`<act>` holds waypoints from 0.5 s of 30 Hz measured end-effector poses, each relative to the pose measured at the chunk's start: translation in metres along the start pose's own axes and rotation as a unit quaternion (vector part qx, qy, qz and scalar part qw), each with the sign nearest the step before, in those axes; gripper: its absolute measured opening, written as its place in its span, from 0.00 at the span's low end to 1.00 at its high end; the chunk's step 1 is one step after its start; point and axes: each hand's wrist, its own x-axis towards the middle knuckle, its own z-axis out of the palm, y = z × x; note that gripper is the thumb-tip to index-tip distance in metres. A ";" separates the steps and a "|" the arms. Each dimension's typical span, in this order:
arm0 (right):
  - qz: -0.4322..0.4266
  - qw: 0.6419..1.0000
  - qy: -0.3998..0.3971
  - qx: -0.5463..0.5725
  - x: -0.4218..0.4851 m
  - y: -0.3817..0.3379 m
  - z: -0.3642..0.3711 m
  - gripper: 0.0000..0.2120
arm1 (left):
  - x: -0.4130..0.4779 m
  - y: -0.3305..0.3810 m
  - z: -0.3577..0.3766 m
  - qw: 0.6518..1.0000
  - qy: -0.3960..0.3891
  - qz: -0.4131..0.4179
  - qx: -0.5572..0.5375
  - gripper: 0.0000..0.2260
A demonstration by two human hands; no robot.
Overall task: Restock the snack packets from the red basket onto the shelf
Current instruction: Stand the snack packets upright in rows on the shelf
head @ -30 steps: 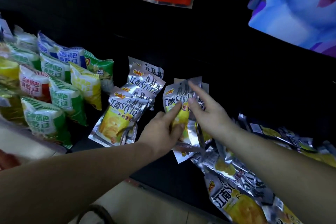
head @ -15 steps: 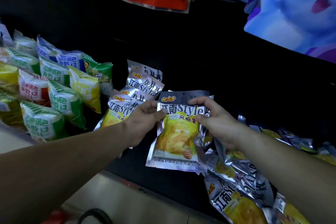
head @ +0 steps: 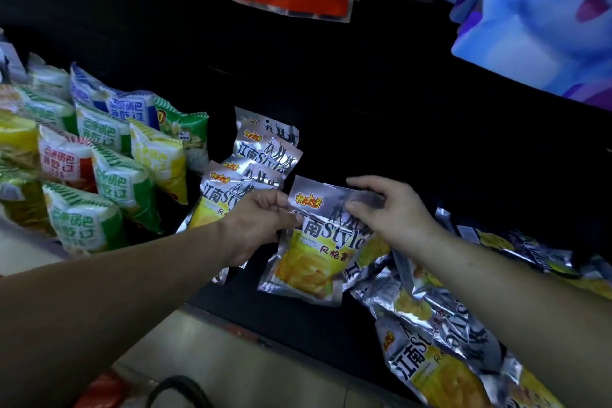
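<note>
Packet (head: 318,252) in silver and yellow hangs between the two hands over the dark shelf (head: 298,318), its long axis running from the sealed top edge, farther from the person, down to the bottom edge nearer them, with the printed face up. The left hand (head: 255,225) pinches the top left corner between thumb and curled fingers, and the right hand (head: 394,212) pinches the top right edge the same way. The row (head: 265,156) of matching packets stands overlapped just left of and beyond the held one, partly hidden behind the left hand, so the left hand is the nearer one to that row. A loose pile (head: 430,308) of the same packets lies under the right forearm. Judging by this, the packet most likely wants carrying leftward and setting at the front of the row, same way up. A red shape (head: 102,387) at the lower edge may be the basket; too little shows to tell.
</note>
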 end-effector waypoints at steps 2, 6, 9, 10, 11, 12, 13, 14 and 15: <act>-0.009 1.000 0.009 -0.020 0.003 0.007 0.006 0.17 | -0.001 0.000 -0.003 1.000 -0.003 -0.010 0.003 0.12; -0.029 0.994 0.029 -0.101 0.006 0.005 0.012 0.15 | -0.002 0.000 -0.007 1.000 0.014 -0.009 0.019 0.13; -0.108 0.971 -0.015 -0.213 0.005 -0.006 0.012 0.24 | 0.001 -0.003 -0.007 0.997 0.072 0.003 0.024 0.19; -0.142 0.954 -0.032 -0.261 0.005 -0.010 0.015 0.26 | 0.003 -0.004 -0.008 0.996 0.087 0.006 0.026 0.19; -0.169 0.937 -0.046 -0.303 0.006 -0.012 0.018 0.26 | 0.004 -0.004 -0.009 0.995 0.102 0.008 0.024 0.19; -0.190 0.921 -0.052 -0.336 0.007 -0.013 0.022 0.25 | 0.006 -0.004 -0.010 0.993 0.113 0.010 0.017 0.17; -0.203 0.911 -0.053 -0.355 0.009 -0.012 0.025 0.25 | 0.008 -0.004 -0.011 0.992 0.124 0.014 0.006 0.16; -0.219 0.904 -0.046 -0.364 0.010 -0.012 0.028 0.25 | 0.010 -0.004 -0.013 0.991 0.136 0.017 -0.008 0.15; -0.239 0.897 -0.037 -0.369 0.012 -0.011 0.031 0.24 | 0.012 -0.004 -0.014 0.989 0.148 0.021 -0.020 0.15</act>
